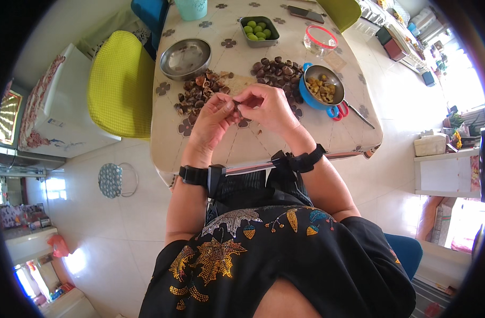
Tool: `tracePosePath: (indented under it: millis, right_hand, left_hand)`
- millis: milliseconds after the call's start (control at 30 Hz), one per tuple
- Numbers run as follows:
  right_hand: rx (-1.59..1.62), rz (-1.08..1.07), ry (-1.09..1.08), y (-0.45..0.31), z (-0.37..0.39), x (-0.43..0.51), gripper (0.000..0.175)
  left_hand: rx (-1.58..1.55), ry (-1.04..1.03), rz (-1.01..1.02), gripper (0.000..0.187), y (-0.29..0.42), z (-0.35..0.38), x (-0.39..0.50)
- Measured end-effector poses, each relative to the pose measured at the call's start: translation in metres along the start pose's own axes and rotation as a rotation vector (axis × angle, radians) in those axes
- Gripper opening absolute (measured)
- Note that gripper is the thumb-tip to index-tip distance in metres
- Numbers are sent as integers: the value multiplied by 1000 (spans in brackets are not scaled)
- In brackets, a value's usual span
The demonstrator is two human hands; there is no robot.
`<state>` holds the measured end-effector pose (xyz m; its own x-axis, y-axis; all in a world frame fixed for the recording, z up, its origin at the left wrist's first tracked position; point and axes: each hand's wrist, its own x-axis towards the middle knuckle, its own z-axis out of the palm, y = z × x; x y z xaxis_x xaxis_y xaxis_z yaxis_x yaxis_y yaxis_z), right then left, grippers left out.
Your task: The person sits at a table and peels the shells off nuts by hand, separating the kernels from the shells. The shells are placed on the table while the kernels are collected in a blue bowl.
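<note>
Above the near part of the table, my left hand (215,121) and my right hand (271,106) meet fingertip to fingertip. Pinched between them is a small dark brown piece, apparently a chestnut (236,104), mostly covered by the fingers. Beyond my left hand spreads a heap of broken chestnut shells (200,90). Whole brown chestnuts (278,72) lie in a pile just past my right hand. To the right of that pile, a blue-sided metal bowl (312,96) contains peeled yellowish chestnut pieces (322,89).
Scissors (341,111) with red and blue handles lie beside the blue bowl, near a thin dark rod (359,114). Farther back are a steel bowl (182,55), a metal box (260,42) of green fruit, and a red-rimmed clear bowl (320,47). A yellow-green chair (121,85) stands left.
</note>
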<state>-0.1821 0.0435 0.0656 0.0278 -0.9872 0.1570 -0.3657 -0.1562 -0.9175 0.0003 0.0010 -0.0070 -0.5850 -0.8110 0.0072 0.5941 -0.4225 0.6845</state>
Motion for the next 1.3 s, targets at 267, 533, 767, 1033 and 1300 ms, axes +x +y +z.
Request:
tracePosePath:
  millis: [267,533,767,1033,1300]
  right_hand:
    - [-207,-291,162,-1,24,4,13]
    - [-129,-140,92,6,7,15,6]
    - [-2,-92,58,9,11,5,20]
    - [-199,-225,96,0,21,2,27]
    - [-174,-127,-80,-12,-3,7,27]
  left_hand:
    - [14,73,-31,14,-11,1,0]
    - [-110,-67,-57,13,-12,-8,1]
    - [-190,24,0,19,-9,-1,3]
    - [-96,63,29,21,-9,6,2]
    - [15,44,-5,24,-9,0,1]
